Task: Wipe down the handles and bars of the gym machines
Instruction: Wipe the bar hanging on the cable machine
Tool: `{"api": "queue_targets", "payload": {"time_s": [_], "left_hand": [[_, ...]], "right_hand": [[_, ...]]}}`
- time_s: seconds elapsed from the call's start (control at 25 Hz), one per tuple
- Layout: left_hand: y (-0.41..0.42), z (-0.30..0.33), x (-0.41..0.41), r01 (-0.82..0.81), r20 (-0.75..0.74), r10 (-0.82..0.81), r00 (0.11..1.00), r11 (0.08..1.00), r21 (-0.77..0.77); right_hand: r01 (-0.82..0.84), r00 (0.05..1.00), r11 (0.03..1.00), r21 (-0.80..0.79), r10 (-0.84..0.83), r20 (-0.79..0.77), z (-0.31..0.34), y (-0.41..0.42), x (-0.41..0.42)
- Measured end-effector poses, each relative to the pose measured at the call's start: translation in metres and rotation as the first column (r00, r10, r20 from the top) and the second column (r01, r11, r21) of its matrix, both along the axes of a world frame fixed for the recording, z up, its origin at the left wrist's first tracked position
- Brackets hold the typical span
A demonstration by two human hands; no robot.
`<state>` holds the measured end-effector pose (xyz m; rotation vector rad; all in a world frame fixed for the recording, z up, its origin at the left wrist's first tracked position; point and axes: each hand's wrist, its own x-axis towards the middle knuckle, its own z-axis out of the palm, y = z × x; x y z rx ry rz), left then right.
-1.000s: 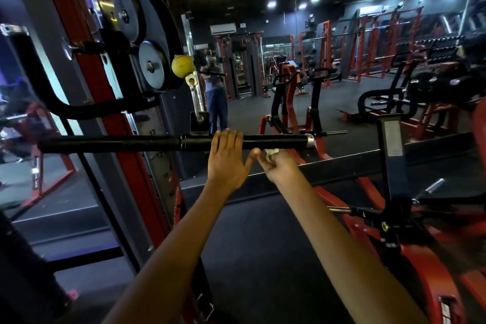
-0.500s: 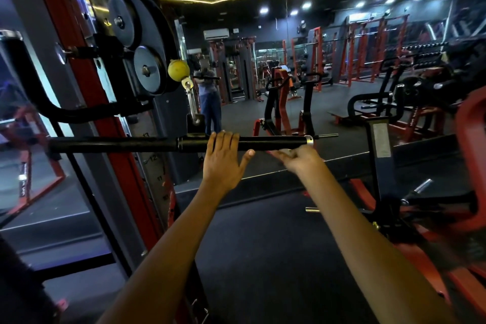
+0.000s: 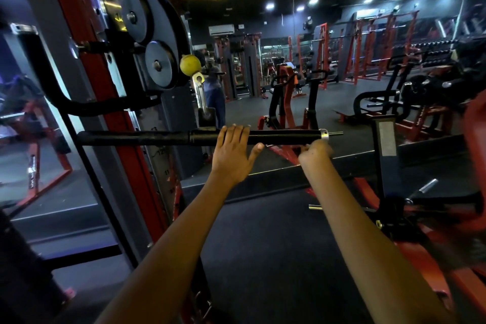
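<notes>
Both forearms are extended forward and upward to a long black horizontal pull bar [image 3: 284, 136], which hangs level at mid-frame from a silver link [image 3: 200, 96] below a yellow ball stopper [image 3: 188, 65]. The left hand [image 3: 232, 156] lies on the bar near its middle, just right of the central hanger: four fingers are straight, close together and draped over the top of the bar, while the thumb [image 3: 256, 150] is spread out to the right beneath it. The right hand [image 3: 314, 151] is at the bar's right end, directly under the polished metal end collar [image 3: 324, 135]; its fingers are bunched and curled, but the hand is blurred and whether it holds a cloth cannot be told. A short stretch of bare bar separates the two hands. The bar's left half extends unobstructed to its end, passing in front of the red steel upright [image 3: 86, 42] of the cable machine, which carries two grey round pulley discs [image 3: 147, 39] and a curved black padded handle [image 3: 52, 87]. Beneath the arms lies open dark rubber floor [image 3: 263, 258]. To the right stands a red-framed machine with a black post [image 3: 384, 144], near the right forearm but apart from it. No containers are in view.
</notes>
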<state>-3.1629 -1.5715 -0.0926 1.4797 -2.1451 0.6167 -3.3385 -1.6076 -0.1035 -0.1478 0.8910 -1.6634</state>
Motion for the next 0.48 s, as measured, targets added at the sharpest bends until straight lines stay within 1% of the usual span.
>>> {"api": "queue_targets", "payload": {"time_s": [0.04,0.08,0.12,0.2,0.24,0.28,0.32,0.36,0.4,0.44,0.48], "left_hand": [[-0.001,-0.001,-0.002,-0.006,0.002,0.006,1.000,1.000,0.012],[-0.001,0.000,-0.003,-0.013,0.002,0.013,1.000,0.999,0.031],[-0.002,0.002,-0.004,-0.010,-0.001,0.010,1.000,0.998,0.055],[-0.003,0.007,0.000,0.066,-0.033,-0.063,0.997,0.993,0.100],[-0.001,0.009,0.008,0.140,-0.081,-0.130,0.988,0.983,0.119],[0.003,0.008,0.020,0.214,-0.148,-0.199,0.969,0.972,0.096],[0.008,0.003,0.036,0.258,-0.209,-0.251,0.945,0.966,0.007],[0.012,-0.002,0.054,0.234,-0.249,-0.261,0.933,0.963,-0.131],[0.015,-0.006,0.075,0.148,-0.285,-0.221,0.933,0.956,-0.254],[0.013,-0.005,0.096,0.034,-0.326,-0.141,0.935,0.949,-0.313],[0.009,0.000,0.116,-0.062,-0.347,-0.050,0.937,0.950,-0.307]], "right_hand": [[-0.083,0.997,0.996,-0.020,0.083,0.008,0.001,-0.007,0.009],[-0.047,0.998,0.998,-0.048,0.045,-0.050,0.007,0.003,0.019],[-0.003,0.998,0.999,-0.044,0.006,0.059,0.022,0.025,0.033],[0.073,0.995,0.997,0.000,-0.073,0.070,0.033,0.050,0.048],[0.050,0.996,0.996,0.078,-0.055,0.064,0.040,0.054,0.051],[0.059,0.997,0.991,0.117,-0.064,0.042,0.040,0.047,0.048],[0.081,0.995,0.990,0.113,-0.087,0.050,0.041,0.042,0.046],[0.076,0.995,0.993,0.088,-0.081,0.059,0.040,0.033,0.042],[0.063,0.993,0.996,0.059,-0.069,0.093,0.043,0.035,0.040],[0.073,0.992,0.997,0.032,-0.076,0.102,0.046,0.039,0.039],[0.094,0.992,0.996,0.006,-0.094,0.078,0.049,0.043,0.037]]}}
